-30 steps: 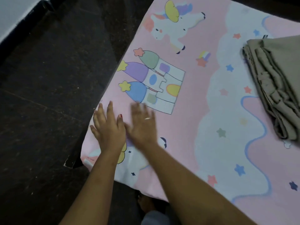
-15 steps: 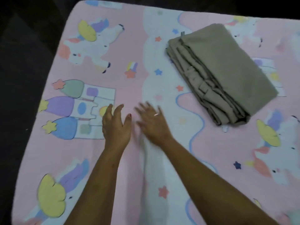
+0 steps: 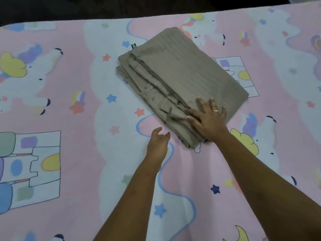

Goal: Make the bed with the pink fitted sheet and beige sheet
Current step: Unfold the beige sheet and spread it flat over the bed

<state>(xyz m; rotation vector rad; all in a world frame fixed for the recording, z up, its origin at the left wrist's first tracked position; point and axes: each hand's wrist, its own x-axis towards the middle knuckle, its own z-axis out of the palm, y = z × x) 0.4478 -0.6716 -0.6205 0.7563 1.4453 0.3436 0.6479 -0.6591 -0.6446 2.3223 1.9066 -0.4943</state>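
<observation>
The only obstacle on the bed is the folded beige sheet (image 3: 180, 80), which lies diagonally near the middle. The right hand (image 3: 207, 119) lies flat on its near corner, and the left hand (image 3: 158, 145) is just beside its near edge. All around it, left, right and toward the viewer, the pink fitted sheet (image 3: 69, 122) is flat and free to pass.

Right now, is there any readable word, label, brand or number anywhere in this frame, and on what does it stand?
None can be read.
Small dark tag at the far corner of the folded beige sheet: too small and blurred to read.
Pink fitted sheet: printed pictures only (unicorns, castles, stars, moon), no lettering.
Ring on the right hand: no marking visible.
</observation>
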